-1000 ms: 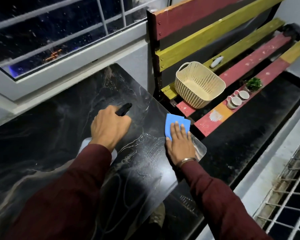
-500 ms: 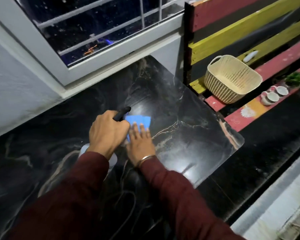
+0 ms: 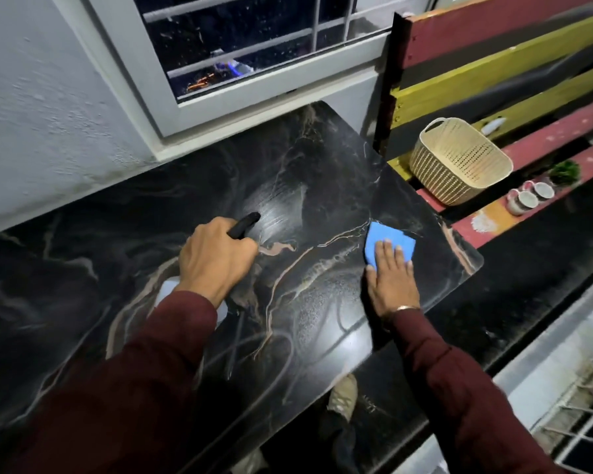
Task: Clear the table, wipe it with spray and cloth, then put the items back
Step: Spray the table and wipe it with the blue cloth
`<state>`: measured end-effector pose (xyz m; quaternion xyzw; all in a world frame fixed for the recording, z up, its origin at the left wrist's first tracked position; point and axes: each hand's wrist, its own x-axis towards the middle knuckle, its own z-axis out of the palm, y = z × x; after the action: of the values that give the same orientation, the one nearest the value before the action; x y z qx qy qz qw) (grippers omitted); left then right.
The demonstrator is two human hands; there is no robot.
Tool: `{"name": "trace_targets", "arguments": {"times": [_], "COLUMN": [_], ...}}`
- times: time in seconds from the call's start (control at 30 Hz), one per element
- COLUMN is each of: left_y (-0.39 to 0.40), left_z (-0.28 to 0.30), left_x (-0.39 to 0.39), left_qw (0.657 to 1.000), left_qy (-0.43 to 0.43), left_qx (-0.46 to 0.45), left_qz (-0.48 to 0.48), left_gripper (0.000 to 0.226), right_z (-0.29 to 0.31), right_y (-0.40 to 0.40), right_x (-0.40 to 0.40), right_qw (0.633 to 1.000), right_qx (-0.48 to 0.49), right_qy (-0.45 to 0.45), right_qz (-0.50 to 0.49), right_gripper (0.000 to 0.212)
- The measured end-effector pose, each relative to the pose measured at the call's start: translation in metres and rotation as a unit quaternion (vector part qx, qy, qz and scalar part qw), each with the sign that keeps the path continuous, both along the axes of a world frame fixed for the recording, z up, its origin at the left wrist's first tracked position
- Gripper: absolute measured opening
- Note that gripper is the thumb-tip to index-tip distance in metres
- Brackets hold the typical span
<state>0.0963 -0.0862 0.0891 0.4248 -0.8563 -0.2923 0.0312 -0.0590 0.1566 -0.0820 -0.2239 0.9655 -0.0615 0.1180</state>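
While wiping: two hands (image 3: 392, 278), one cloth (image 3: 384, 242).

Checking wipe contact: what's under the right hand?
A folded blue cloth lies under the flat right hand on the black marble-pattern tabletop. The cloth's near part and the surface beneath are hidden.

On table (image 3: 322, 172): left hand (image 3: 216, 258) with bottle (image 3: 243, 224) mid-surface, right hand (image 3: 392, 278) flat on cloth (image 3: 384, 239) near right edge. Window (image 3: 254, 46) behind table. Bench (image 3: 528, 63) to right, bearing basket (image 3: 459, 162), then cups (image 3: 528, 196) and plant (image 3: 565, 172) further right.
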Motion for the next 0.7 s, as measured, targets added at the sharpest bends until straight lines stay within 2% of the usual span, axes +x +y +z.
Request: {"name": "trace_targets", "arguments": {"times": [0.07,0.1,0.23,0.33,0.4,0.47,0.57,0.7], "left_y": [0.003,0.005,0.016,0.027,0.035,0.042,0.05,0.061], "left_z": [-0.003,-0.005,-0.015,-0.019,-0.023,-0.024,-0.027,-0.028], "left_x": [0.007,0.01,0.013,0.005,-0.005,-0.014,-0.027,-0.054], "left_qw": [1.0,1.0,0.998,0.997,0.995,0.995,0.995,0.994], "left_qy": [0.0,-0.007,-0.018,-0.022,-0.019,-0.015,-0.011,-0.016], "left_qx": [0.004,0.003,-0.001,-0.004,0.001,0.009,0.011,0.009], "left_qz": [-0.01,-0.019,-0.056,-0.08,-0.097,-0.1,-0.101,-0.109], "left_gripper": [0.014,0.015,0.01,0.009,0.01,0.01,0.008,0.007], "right_z": [-0.001,-0.001,-0.001,-0.001,-0.005,-0.005,-0.005,-0.007], "right_y": [-0.004,-0.011,-0.038,-0.027,-0.006,0.013,0.032,0.048], "right_x": [0.034,0.057,0.149,0.144,0.109,0.067,0.01,-0.052], "right_qw": [0.999,0.999,0.981,0.957,0.965,0.983,0.994,1.0], "right_qx": [-0.007,-0.01,-0.051,-0.033,-0.001,0.014,0.015,-0.009], "right_qy": [0.014,0.018,-0.016,0.001,0.019,0.015,0.003,0.008], "right_qz": [-0.039,-0.024,0.188,0.288,0.261,0.184,0.108,0.02], "right_gripper": [0.061,0.063,0.061,0.06,0.058,0.058,0.062,0.057]}}
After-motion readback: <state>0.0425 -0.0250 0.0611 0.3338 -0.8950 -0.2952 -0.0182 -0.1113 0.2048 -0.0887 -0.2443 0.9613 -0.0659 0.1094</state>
